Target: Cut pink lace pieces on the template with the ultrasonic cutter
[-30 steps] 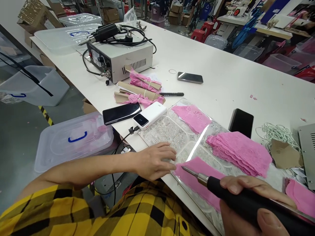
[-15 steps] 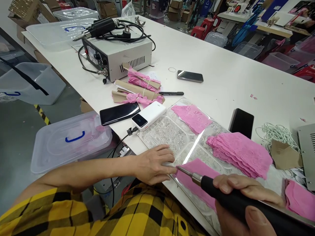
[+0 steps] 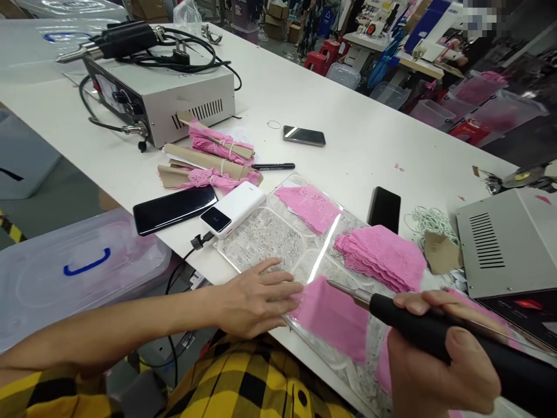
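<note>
Since the earlier frame, the metal tip has shifted away from the left fingertips and is now by the upper corner of the flat pink fabric piece (image 3: 333,319), while the view has swung to the right.

Nearest the body, the right hand (image 3: 439,354) has its fingers curled firmly round the thick black handle of a pen-shaped tool (image 3: 418,330); whether its tip touches the fabric cannot be told. To the left, the left hand (image 3: 256,299) lies palm down, fingers loosely spread and gripping nothing, fingertips at the fabric's left edge. This piece lies on a glossy, grey mottled panel (image 3: 265,238) at the near edge of the white counter (image 3: 365,154).

Beyond it on the panel sit a layered stack of pink lacy fabric (image 3: 383,255) and, farther left, a single pink lace piece (image 3: 308,203). A white rectangular power bank (image 3: 237,206) rests at the panel's left corner, beside a glossy black phone (image 3: 174,210). Farther back lie tied pink-and-brown bundles (image 3: 209,157), then a grey metal box (image 3: 187,96) bearing a second black-handled tool (image 3: 128,39).
</note>
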{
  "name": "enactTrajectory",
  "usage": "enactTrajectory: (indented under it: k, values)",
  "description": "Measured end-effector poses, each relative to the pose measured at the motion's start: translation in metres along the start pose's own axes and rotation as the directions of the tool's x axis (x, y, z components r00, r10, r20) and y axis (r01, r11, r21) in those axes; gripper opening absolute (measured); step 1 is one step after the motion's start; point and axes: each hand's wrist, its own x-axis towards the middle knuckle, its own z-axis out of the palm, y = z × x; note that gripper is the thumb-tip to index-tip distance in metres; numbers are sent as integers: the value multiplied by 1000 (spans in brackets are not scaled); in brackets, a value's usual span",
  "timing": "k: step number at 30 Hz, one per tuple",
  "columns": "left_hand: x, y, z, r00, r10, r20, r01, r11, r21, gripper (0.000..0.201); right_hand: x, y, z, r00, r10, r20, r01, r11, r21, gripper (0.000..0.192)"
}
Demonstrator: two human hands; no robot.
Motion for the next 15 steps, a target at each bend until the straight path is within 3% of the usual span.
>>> enactTrajectory:
  k: [7,15]
  values:
    - [20,-1,14,991,70,112,-76,996,54,36,-4,4,8,1000,5,-12,-4,1000,10,20]
    - [20,-3,17,991,59,120,-66,996,52,42,6,8,-1,1000,-10,-30,12,999,53,20]
